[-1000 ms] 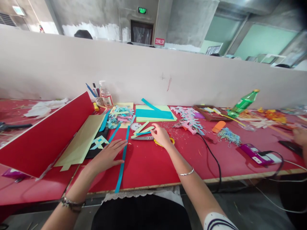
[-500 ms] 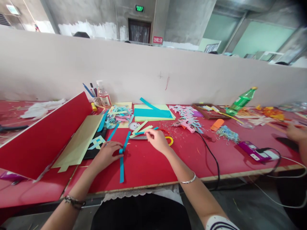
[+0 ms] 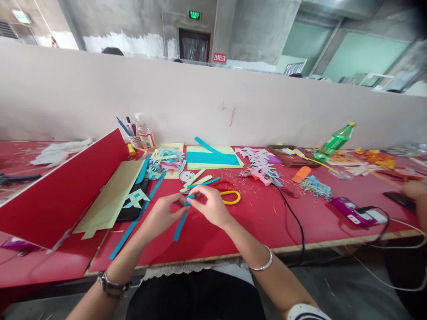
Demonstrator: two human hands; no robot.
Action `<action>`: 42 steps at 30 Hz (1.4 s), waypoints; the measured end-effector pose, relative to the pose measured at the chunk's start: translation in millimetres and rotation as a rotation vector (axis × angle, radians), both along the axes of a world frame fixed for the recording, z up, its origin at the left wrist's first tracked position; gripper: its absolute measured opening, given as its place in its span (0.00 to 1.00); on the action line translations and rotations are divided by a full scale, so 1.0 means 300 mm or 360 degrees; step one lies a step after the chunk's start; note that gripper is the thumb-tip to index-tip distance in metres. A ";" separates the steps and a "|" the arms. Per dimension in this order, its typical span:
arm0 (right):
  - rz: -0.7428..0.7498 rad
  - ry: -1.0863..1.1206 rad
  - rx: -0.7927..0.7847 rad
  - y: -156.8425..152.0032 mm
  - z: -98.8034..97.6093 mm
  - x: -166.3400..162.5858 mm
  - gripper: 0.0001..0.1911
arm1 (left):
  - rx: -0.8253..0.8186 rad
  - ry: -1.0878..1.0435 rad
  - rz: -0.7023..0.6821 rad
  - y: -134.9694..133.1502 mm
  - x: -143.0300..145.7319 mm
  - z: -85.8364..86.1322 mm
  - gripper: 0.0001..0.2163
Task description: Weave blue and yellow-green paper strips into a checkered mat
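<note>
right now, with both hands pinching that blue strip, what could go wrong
1. The blue strip is pinched between the left hand and right hand, with a loose tail hanging down; a hard pull could tear or crease it.
2. The scissors lie just behind the right hand; reaching back might catch them.
3. The long strip beside the left forearm runs to the edge of the table and could be swept off.

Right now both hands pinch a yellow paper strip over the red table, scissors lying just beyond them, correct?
No: it is blue, not yellow. In the head view the left hand and right hand pinch the blue paper strip over the red table, scissors lying just beyond them.
</note>
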State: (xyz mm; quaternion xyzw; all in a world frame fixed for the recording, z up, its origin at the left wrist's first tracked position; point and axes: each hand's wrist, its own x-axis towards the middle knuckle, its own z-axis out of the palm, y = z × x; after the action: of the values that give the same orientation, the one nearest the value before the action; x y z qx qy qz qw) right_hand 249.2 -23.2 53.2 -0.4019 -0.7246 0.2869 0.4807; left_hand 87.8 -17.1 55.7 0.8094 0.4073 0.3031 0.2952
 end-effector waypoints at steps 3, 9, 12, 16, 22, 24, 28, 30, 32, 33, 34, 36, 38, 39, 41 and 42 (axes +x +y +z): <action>-0.0109 0.0270 -0.0111 0.003 0.002 0.026 0.07 | -0.0375 -0.0301 -0.0018 -0.014 0.021 0.000 0.11; -0.0248 0.0211 -0.0045 -0.008 0.012 0.095 0.11 | -0.0387 -0.0236 0.0046 -0.023 0.032 0.000 0.12; -0.0269 -0.0397 0.0285 -0.043 0.042 0.116 0.22 | -0.0179 -0.0037 0.0038 -0.029 0.028 0.006 0.12; -0.0015 -0.0964 0.0323 -0.078 0.059 0.113 0.11 | -0.0034 0.0155 -0.0090 -0.037 0.029 0.015 0.11; -0.0118 -0.0734 0.0143 -0.065 0.034 0.116 0.06 | 0.0015 0.0139 0.0058 -0.022 0.007 -0.005 0.09; -0.0163 -0.0645 0.0096 -0.057 0.030 0.124 0.06 | -0.0008 0.0120 0.0092 -0.020 -0.001 -0.006 0.09; -0.0236 -0.0568 0.0004 -0.049 0.024 0.134 0.09 | -0.0042 0.0038 0.0153 -0.028 0.001 0.001 0.13; -0.0238 -0.0542 -0.0033 -0.049 0.020 0.135 0.11 | -0.0085 -0.0001 0.0174 -0.033 0.009 0.000 0.15; -0.0211 -0.0518 -0.0069 -0.049 0.017 0.135 0.13 | -0.0157 -0.0028 0.0173 -0.034 0.017 -0.005 0.14; -0.0200 -0.0503 -0.0086 -0.049 0.016 0.136 0.13 | -0.0201 -0.0048 0.0154 -0.035 0.020 -0.007 0.13; -0.0193 -0.0487 -0.0100 -0.048 0.015 0.137 0.14 | -0.0250 -0.0084 0.0135 -0.035 0.023 -0.009 0.13; -0.0193 -0.0451 -0.0131 -0.047 0.011 0.142 0.15 | -0.0369 -0.0196 0.0098 -0.037 0.026 -0.007 0.13; -0.0178 -0.0409 -0.0171 -0.044 0.006 0.147 0.16 | -0.0506 -0.0344 0.0053 -0.042 0.026 0.000 0.14; -0.0165 -0.0388 -0.0188 -0.042 0.004 0.150 0.16 | -0.0574 -0.0404 0.0009 -0.045 0.024 0.004 0.17; -0.0138 -0.0358 -0.0199 -0.040 0.000 0.152 0.16 | -0.0658 -0.0469 -0.0090 -0.050 0.021 0.010 0.20; -0.0127 -0.0358 -0.0194 -0.040 -0.001 0.153 0.15 | -0.0668 -0.0487 -0.0103 -0.051 0.020 0.010 0.20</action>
State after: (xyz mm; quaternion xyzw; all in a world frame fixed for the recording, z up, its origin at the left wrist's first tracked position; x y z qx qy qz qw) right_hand 295.1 -35.3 53.0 -0.4885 -0.7387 0.2641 0.3820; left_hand 93.8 -32.5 58.7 0.6877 0.3860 0.3213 0.5243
